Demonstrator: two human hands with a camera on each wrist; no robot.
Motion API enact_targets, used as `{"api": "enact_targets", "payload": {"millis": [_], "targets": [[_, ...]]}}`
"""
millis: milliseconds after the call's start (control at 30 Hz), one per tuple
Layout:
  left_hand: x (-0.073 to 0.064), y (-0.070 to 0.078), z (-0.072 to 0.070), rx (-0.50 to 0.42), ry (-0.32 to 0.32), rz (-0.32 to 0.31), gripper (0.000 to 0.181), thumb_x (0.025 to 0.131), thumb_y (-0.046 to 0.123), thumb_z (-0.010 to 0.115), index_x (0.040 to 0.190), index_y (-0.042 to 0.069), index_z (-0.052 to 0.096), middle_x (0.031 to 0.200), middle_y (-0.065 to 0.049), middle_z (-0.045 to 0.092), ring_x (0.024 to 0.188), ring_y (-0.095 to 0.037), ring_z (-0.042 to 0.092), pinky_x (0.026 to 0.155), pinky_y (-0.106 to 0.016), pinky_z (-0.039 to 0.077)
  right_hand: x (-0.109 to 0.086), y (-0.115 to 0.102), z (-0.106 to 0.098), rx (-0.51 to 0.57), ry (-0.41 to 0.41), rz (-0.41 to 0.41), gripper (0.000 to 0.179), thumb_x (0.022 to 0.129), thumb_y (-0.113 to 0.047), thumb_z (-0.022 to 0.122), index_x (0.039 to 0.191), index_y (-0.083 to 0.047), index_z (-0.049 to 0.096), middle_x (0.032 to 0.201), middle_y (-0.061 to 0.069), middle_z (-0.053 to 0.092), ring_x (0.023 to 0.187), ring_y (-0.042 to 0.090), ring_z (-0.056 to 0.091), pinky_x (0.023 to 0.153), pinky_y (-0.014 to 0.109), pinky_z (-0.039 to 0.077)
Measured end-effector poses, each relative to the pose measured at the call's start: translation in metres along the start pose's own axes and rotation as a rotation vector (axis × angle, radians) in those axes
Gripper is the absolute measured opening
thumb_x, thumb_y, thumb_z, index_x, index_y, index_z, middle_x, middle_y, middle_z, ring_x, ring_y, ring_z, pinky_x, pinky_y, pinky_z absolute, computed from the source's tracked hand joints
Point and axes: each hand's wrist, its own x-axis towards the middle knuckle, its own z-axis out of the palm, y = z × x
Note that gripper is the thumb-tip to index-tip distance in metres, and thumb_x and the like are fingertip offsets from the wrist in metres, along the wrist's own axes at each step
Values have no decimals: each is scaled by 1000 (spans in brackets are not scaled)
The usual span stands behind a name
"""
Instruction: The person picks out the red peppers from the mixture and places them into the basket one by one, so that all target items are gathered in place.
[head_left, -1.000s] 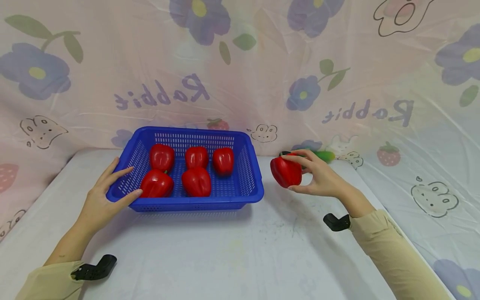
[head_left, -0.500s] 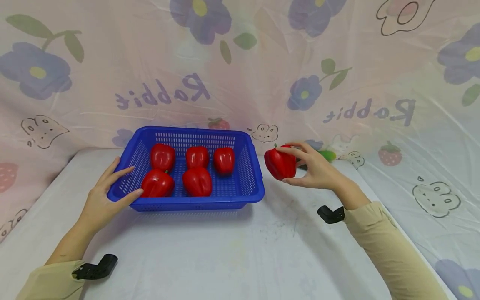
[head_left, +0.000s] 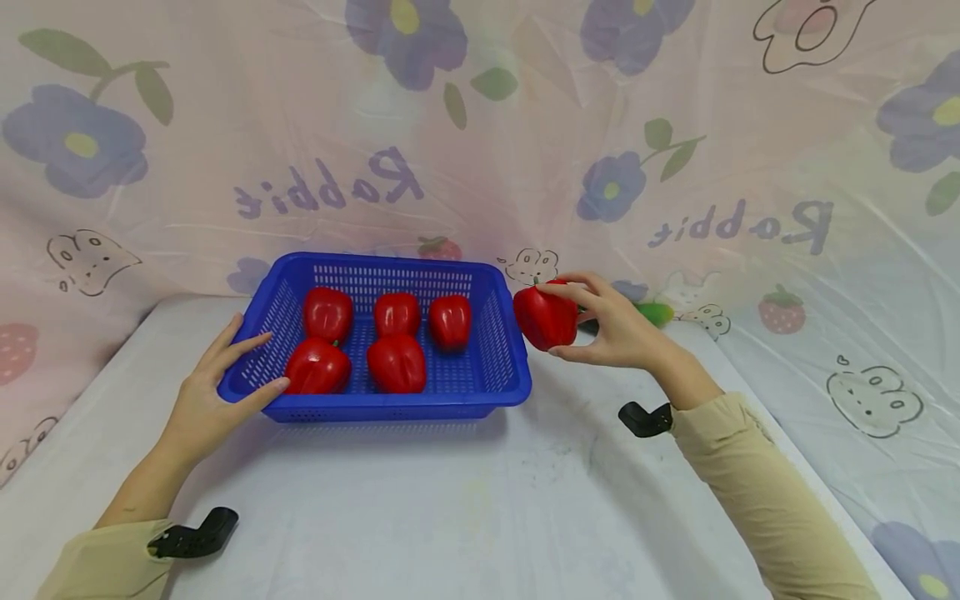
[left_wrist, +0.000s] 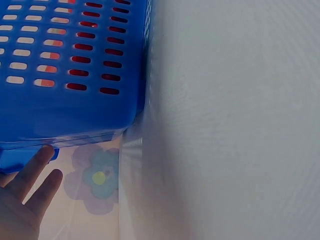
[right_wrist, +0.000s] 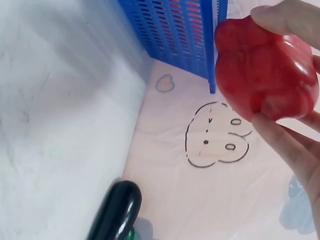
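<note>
A blue plastic basket (head_left: 397, 400) stands on the table with several red bell peppers (head_left: 397, 364) in it. My left hand (head_left: 206, 408) touches its left end, fingers and thumb spread fairly straight over the rim near the front corner; in the left wrist view, two fingertips (left_wrist: 47, 152) show at the basket's edge. My right hand (head_left: 611, 325) grips another red bell pepper (head_left: 546, 318) between thumb and fingers. That pepper is off the table, just beside the basket's right rim, its stem end up. The right wrist view shows the held pepper (right_wrist: 265, 70) close to the basket wall (right_wrist: 170, 35).
Behind the right hand lies a green vegetable (head_left: 657, 314), mostly hidden. A dark, glossy eggplant-like vegetable (right_wrist: 117, 212) is at the bottom of the right wrist view. The white table (head_left: 420, 517) meets a printed curtain (head_left: 480, 167) at the back.
My right hand has carried the bell pepper left and slightly up, to the basket's right rim, uncovering more of the table at right. My left hand and the basket have stayed put.
</note>
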Motion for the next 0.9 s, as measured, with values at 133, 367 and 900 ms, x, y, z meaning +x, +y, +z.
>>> {"api": "enact_targets", "payload": {"millis": [133, 367, 900], "targets": [[0, 0, 0, 3, 0, -3, 63, 87, 28, 68, 143, 10, 44, 163, -5, 7, 147, -43, 4, 100, -81, 9, 7, -2, 4, 4, 6, -6, 76, 70, -19, 86, 138, -17, 51, 138, 12, 43, 116, 28, 52, 78, 42, 59], [0, 0, -1, 4, 3, -5, 63, 87, 28, 68, 143, 10, 45, 163, -5, 8, 147, -43, 5, 100, -80, 8, 22, -9, 12, 24, -7, 2, 77, 71, -21, 85, 139, -21, 50, 140, 12, 42, 119, 28, 50, 79, 43, 59], [2, 0, -1, -4, -1, -13, 63, 86, 28, 69, 142, 10, 45, 163, -3, 8, 147, -42, 4, 101, -81, 8, 42, -22, 33, 107, -18, -35, 75, 72, -21, 84, 139, -17, 50, 140, 13, 40, 119, 28, 51, 78, 39, 60]]}}
